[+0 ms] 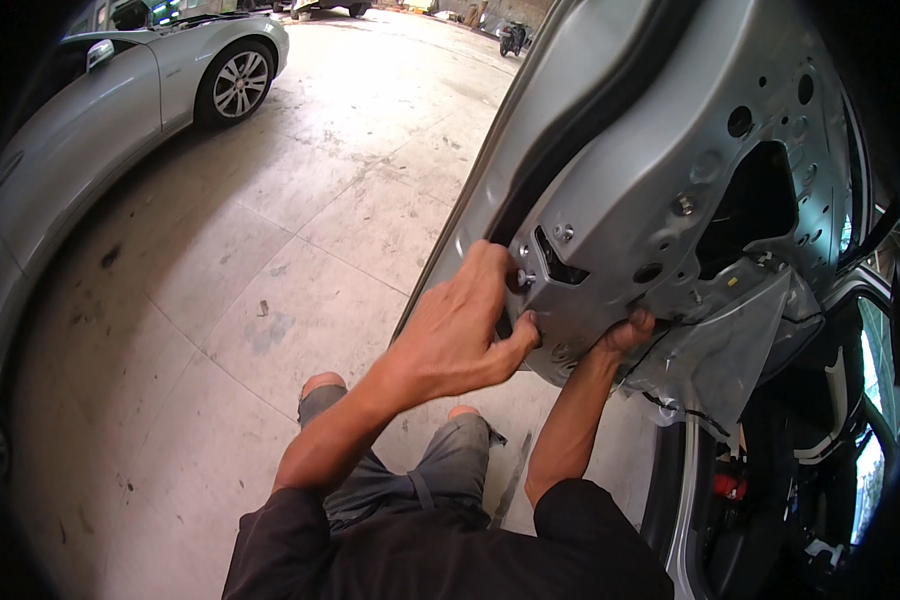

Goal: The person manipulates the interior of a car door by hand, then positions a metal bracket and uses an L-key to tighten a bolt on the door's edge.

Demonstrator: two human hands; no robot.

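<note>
A stripped silver car door [660, 170] stands open in front of me, its bare inner metal showing holes and bolts. My left hand [465, 320] is bent around the door's rear edge, where the black rubber door seal [570, 135] runs under it. Its index finger curls beside a small bolt [526, 278], and the thumb presses lower down on the seal's line. Against the lower part of the door is my right hand [625, 332], thumb uppermost; its other fingers are hidden by the metal. Beside it hangs a loose clear plastic sheet [715, 345] with a black sealant line.
Right of the door lie the car's door sill [682, 500] and dark interior. A large cut-out [755, 205] opens in the door's inner metal. Another silver car [120, 110] is parked at the left on the pale tiled floor [220, 280]. A motorbike [512, 38] stands far off.
</note>
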